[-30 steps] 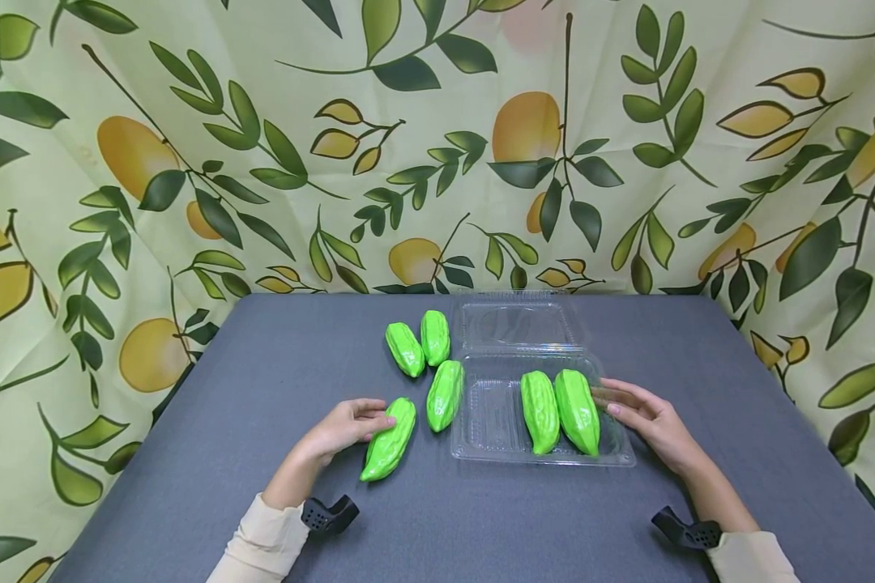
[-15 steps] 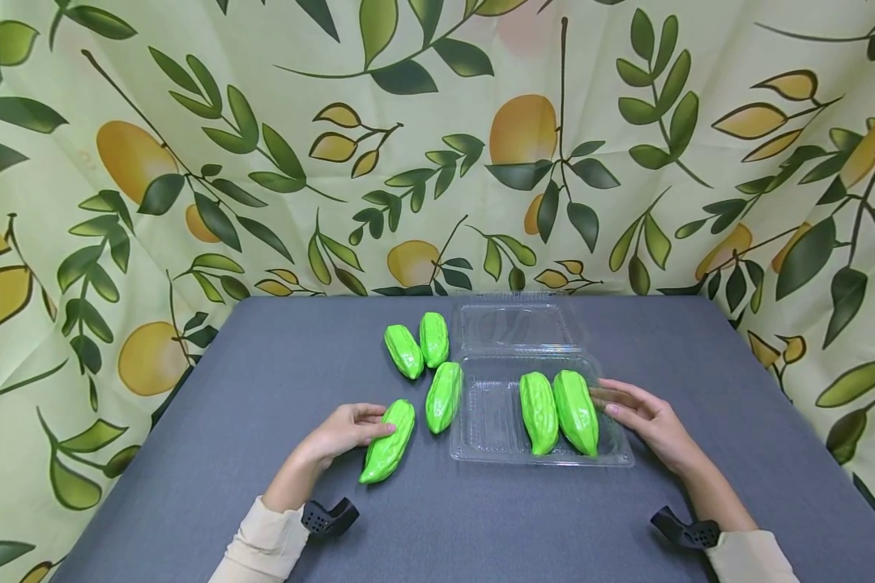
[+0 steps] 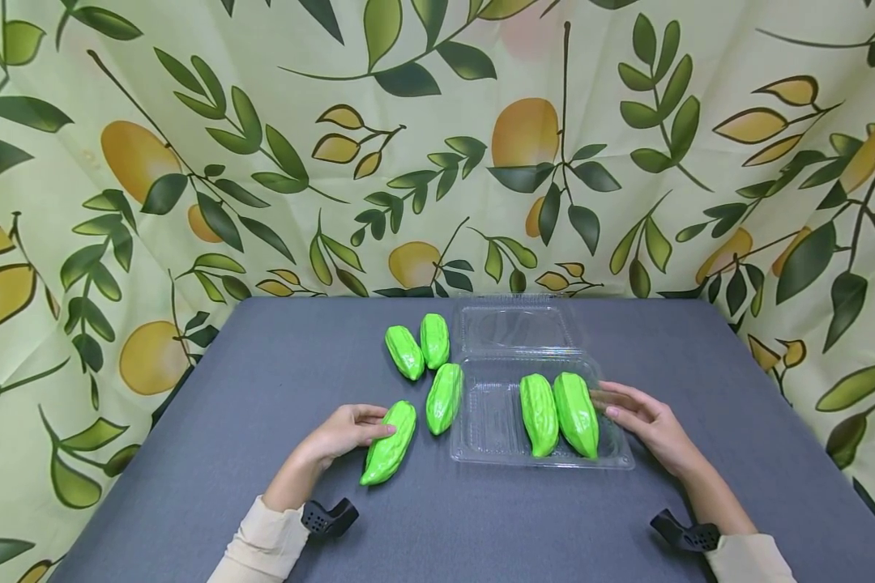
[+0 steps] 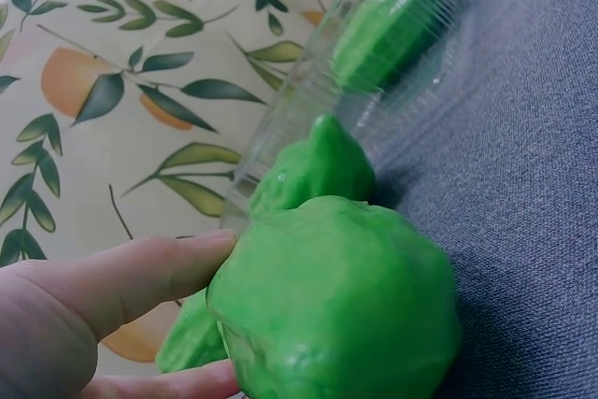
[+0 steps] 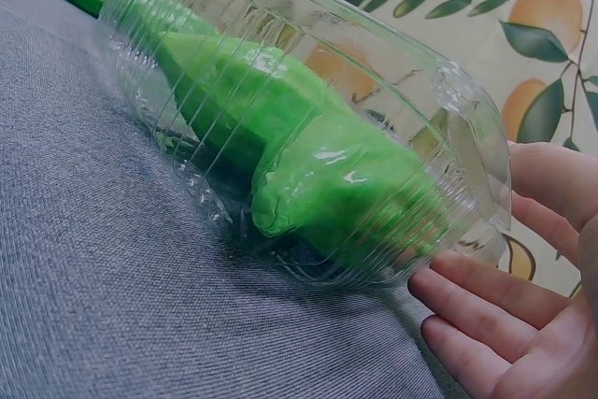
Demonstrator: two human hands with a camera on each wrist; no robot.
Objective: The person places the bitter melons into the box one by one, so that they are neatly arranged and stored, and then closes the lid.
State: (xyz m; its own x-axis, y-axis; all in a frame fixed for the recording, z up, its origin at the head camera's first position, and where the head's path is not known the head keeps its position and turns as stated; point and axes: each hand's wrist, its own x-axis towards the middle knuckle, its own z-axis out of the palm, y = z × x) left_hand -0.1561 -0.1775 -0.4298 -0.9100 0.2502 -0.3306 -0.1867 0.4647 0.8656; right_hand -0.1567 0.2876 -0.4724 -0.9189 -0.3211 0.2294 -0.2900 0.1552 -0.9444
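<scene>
My left hand [image 3: 346, 431] holds a glossy, ridged green bitter melon [image 3: 390, 445] at its upper end, thumb on top and fingers behind. In the left wrist view that bitter melon [image 4: 341, 301] fills the foreground, its blunt end toward the camera. A clear plastic clamshell container [image 3: 481, 449] lies with its lid [image 3: 518, 324] folded back. Two bitter melons, a left one [image 3: 539, 413] and a right one [image 3: 576, 413], lie side by side in its right half. My right hand [image 3: 645, 421] touches the container's right side with fairly straight fingers [image 5: 486, 310] along the wall.
Left of the container, one bitter melon [image 3: 445, 398] lies right at its edge. Two more, an outer one [image 3: 404, 352] and an inner one [image 3: 435, 340], lie farther back. A leaf-print cloth [image 3: 437, 162] hangs behind the grey table [image 3: 262, 372].
</scene>
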